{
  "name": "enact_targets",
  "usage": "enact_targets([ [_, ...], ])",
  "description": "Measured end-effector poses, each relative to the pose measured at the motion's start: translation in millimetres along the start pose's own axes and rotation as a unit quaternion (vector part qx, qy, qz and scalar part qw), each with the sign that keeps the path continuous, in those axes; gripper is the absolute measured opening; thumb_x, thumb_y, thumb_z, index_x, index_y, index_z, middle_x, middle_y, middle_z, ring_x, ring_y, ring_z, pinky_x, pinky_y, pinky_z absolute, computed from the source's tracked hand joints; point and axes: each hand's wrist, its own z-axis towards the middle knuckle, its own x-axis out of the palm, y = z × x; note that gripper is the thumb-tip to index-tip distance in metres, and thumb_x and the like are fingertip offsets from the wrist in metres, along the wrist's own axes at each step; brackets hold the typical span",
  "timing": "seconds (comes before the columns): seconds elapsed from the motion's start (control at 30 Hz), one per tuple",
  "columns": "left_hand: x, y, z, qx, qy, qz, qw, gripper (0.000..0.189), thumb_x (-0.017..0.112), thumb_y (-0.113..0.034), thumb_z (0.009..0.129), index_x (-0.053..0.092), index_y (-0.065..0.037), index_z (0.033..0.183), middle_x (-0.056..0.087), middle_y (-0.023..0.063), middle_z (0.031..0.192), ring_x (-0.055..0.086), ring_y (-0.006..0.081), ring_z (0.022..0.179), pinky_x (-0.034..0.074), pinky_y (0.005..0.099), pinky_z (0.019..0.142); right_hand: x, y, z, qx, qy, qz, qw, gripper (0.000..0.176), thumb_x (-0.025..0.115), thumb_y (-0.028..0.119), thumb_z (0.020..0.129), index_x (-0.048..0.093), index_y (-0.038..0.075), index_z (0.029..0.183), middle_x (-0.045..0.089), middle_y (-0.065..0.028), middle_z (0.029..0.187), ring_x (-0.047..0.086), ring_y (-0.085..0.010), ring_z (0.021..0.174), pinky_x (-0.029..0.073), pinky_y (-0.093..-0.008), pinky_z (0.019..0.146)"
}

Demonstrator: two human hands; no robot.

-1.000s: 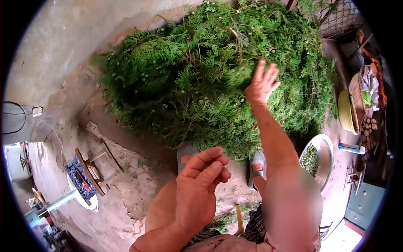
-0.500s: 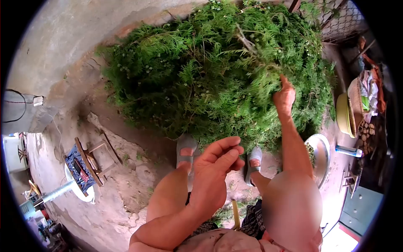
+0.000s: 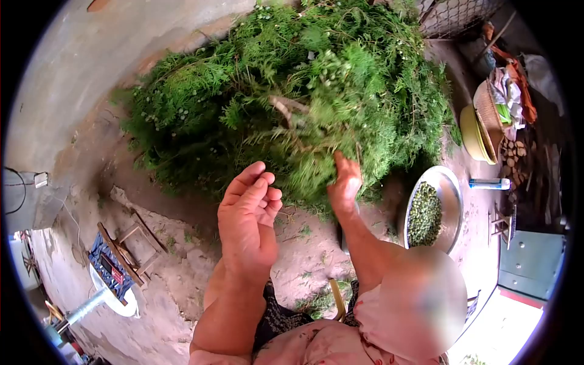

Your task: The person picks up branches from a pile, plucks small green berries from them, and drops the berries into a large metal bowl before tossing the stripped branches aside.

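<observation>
A big heap of green branches (image 3: 201, 103) with small pale cones covers the ground against the wall. My right hand (image 3: 345, 182) is closed on a leafy branch (image 3: 347, 103), which looks blurred over the heap's front. To its left, my left hand (image 3: 249, 213) is raised with thumb and fingertips pressed together; whatever they pinch, if anything, is too small to make out. A wide metal basin (image 3: 451, 210) at the right holds many small green cones (image 3: 424, 216).
Baskets (image 3: 473, 135) with cloths stand at the right, near a blue-and-white tube (image 3: 490, 184). A small wooden stool (image 3: 137, 249) and a woven seat with a red calculator (image 3: 112, 267) are at the left. A wire mesh (image 3: 456, 18) stands behind.
My right hand has drawn the branch left and closer to me. The view has shifted, and the basin with its cones now shows more fully. My left hand stays pinched.
</observation>
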Motion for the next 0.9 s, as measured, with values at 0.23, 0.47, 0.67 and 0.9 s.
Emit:
enact_targets([
  [0.23,1,2,6,-0.013,0.019,0.002,1.000,0.017,0.055,-0.002,0.083,0.058,-0.005,0.100,0.061,0.0012,0.086,0.056,0.0091,0.069,0.045,0.0213,0.066,24,14,-53,0.024,0.281,-0.090,0.955,0.087,0.064,0.004,0.063,0.020,0.006,0.138,0.043,-0.0188,0.119,0.042,-0.0328,0.107,0.032,-0.0462,0.089],
  [0.47,1,-5,10,-0.003,-0.006,-0.005,1.000,0.016,0.056,-0.003,0.083,0.058,-0.005,0.099,0.060,0.0017,0.085,0.055,0.0102,0.072,0.045,0.0220,0.068,3,0,-19,0.030,0.446,0.095,0.890,0.065,0.070,0.031,0.069,0.045,0.013,0.126,0.041,-0.0255,0.126,0.041,-0.0384,0.116,0.037,-0.0438,0.093],
  [0.67,1,-9,12,0.002,0.020,0.001,1.000,0.016,0.058,-0.003,0.081,0.059,-0.006,0.097,0.060,0.0002,0.084,0.054,0.0092,0.071,0.045,0.0207,0.066,-3,-12,49,0.123,0.144,0.140,0.972,0.031,0.054,0.000,0.073,0.059,0.006,0.103,0.056,-0.0132,0.112,0.051,-0.0262,0.103,0.042,-0.0362,0.085],
  [0.9,6,-8,11,0.000,0.008,0.016,1.000,0.019,0.050,-0.002,0.086,0.055,-0.003,0.104,0.058,0.0021,0.087,0.052,0.0092,0.070,0.045,0.0223,0.062,24,-20,90,-0.032,0.281,-0.256,0.924,0.044,0.055,0.000,0.072,0.052,0.010,0.115,0.032,-0.0155,0.133,0.026,-0.0354,0.126,0.026,-0.0511,0.101],
])
